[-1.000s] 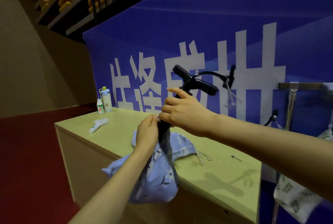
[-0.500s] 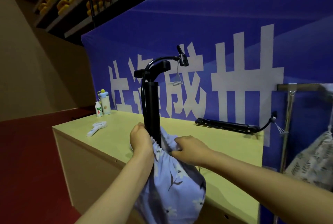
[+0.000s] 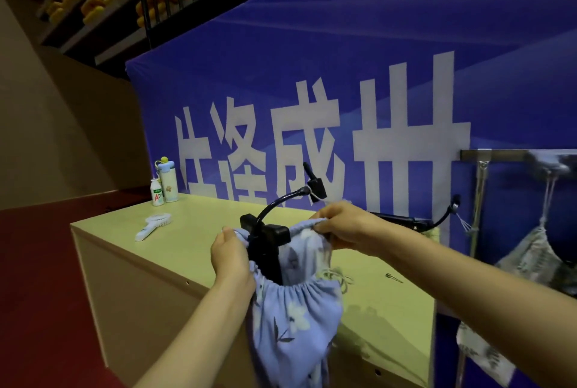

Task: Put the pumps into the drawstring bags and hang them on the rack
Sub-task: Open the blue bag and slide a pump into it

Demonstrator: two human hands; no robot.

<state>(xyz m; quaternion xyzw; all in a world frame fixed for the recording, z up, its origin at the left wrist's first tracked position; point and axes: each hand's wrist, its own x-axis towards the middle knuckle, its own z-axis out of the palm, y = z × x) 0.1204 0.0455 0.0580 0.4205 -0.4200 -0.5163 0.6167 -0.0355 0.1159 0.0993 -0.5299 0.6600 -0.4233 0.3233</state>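
Note:
A black pump (image 3: 265,239) stands upright inside a light blue flowered drawstring bag (image 3: 293,319) at the table's front edge. Only its handle and curved hose stick out of the bag's mouth. My left hand (image 3: 231,258) grips the left side of the bag's rim. My right hand (image 3: 346,228) pinches the far right rim and holds it up beside the handle. A second black pump (image 3: 402,221) lies flat on the table by the banner. A metal rack (image 3: 480,200) stands at the right with a patterned bag (image 3: 524,259) hanging from it.
The pale green table (image 3: 193,237) carries a white hand fan (image 3: 153,225), a small bottle (image 3: 156,192) and a taller flask (image 3: 168,179) at its far left corner. A blue banner (image 3: 343,90) backs the table. Red floor lies left.
The bag has been drawn up over the pump, so the shaft is now hidden and only the handle and hose show. My right hand rose from the bag's front to its far rim.

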